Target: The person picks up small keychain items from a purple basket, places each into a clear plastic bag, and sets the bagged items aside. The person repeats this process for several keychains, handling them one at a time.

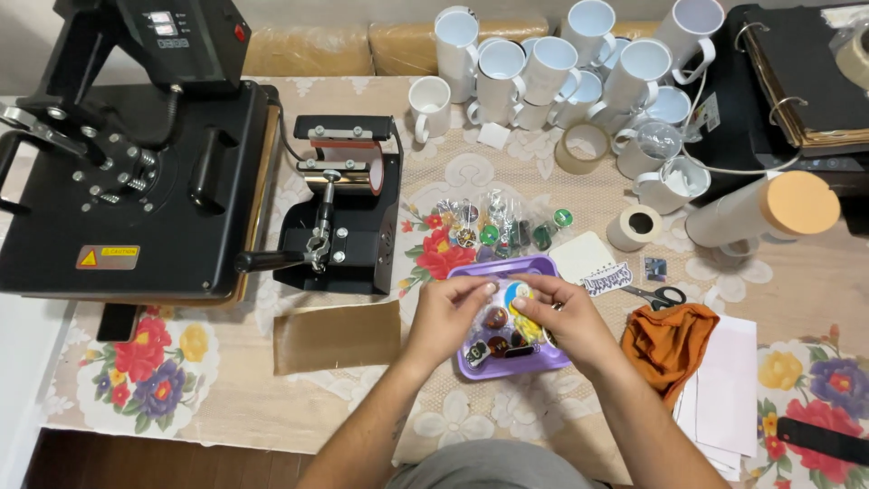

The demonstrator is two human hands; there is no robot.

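Note:
Both hands meet over a small purple tray (534, 265) that holds several round badges. My left hand (450, 313) and my right hand (563, 314) pinch a round badge (516, 292) with a blue and yellow face between their fingertips, just above the tray. More small round badges in a clear bag (489, 222) lie just beyond the tray.
A black flat heat press (136, 172) and a black mug press (348, 204) stand at the left. Several white mugs (552, 72) crowd the back. Tape rolls (581, 148), a cardboard tube (765, 210), scissors (659, 295), an orange cloth (668, 340), white paper (729, 380) and a brown sheet (337, 335) lie around.

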